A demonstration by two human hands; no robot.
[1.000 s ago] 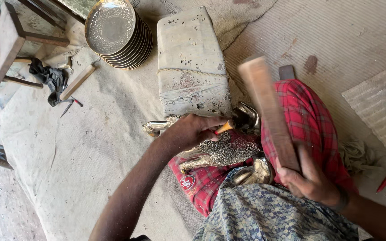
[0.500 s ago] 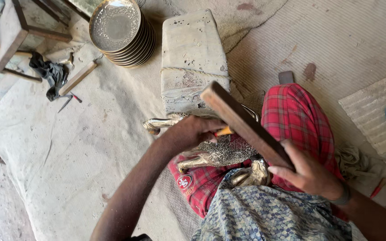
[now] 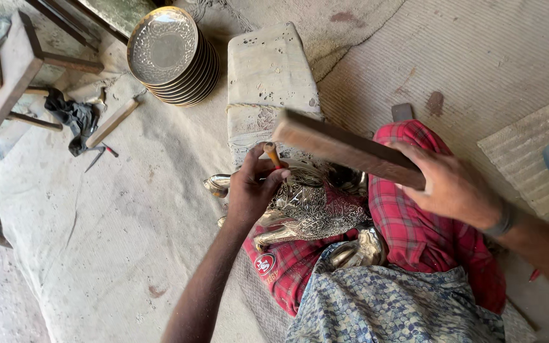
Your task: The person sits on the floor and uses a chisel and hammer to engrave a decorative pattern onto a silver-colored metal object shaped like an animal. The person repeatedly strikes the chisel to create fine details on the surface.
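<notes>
Stick: the flat wooden stick (image 3: pixel 344 149), raised upright a second ago, now lies level just above the punch (image 3: pixel 272 155).
Right hand (image 3: pixel 449 184): fingers clenched on the stick.
Left hand (image 3: pixel 253 187): fingers pinching the punch against the engraved metal figure (image 3: pixel 309 206) on the lap.
Reading: a blow seems to be landing.

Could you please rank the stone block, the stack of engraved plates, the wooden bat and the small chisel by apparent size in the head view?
1. Stone block
2. Stack of engraved plates
3. Wooden bat, nearer the camera, so unsure against the plates
4. Small chisel
</notes>
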